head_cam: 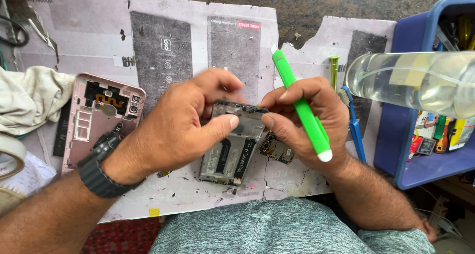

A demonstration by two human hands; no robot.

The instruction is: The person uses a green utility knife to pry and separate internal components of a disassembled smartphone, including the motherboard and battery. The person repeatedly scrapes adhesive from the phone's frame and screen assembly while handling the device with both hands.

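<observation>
A pale work mat (163, 194), scuffed and torn along its far edge, covers most of the bench, with grey printed panels across its upper half. At the right edge stands a blue plastic bin (396, 135) crowded with small tools, and a clear plastic bottle (410, 81) lies across its rim. A cream cloth (29, 98) is bunched up at the left.

Next in size, the left hand (183, 123) (a black watch (96, 172) sits on its wrist) is curled around the upper part of an opened phone frame (232, 145), thumb pressed flat on the face of it and fingers wrapped behind its top edge. The frame is tilted, its lower end resting on the mat near the middle, just in front of the person's grey-clad lap. The right hand (309, 120) pinches the frame's top right corner between thumb and forefinger, while its remaining fingers close on a green plastic pry tool (302, 108), which slants from upper left to lower right across the hand.

A pink phone back cover (99, 118) lies inside-up to the left, apart from the frame. A small circuit board (277, 149) sits on the mat just beside the frame, under the right hand. A blue-handled brush (355, 128) and a gold-tipped screwdriver (334, 68) lie beyond that hand.
</observation>
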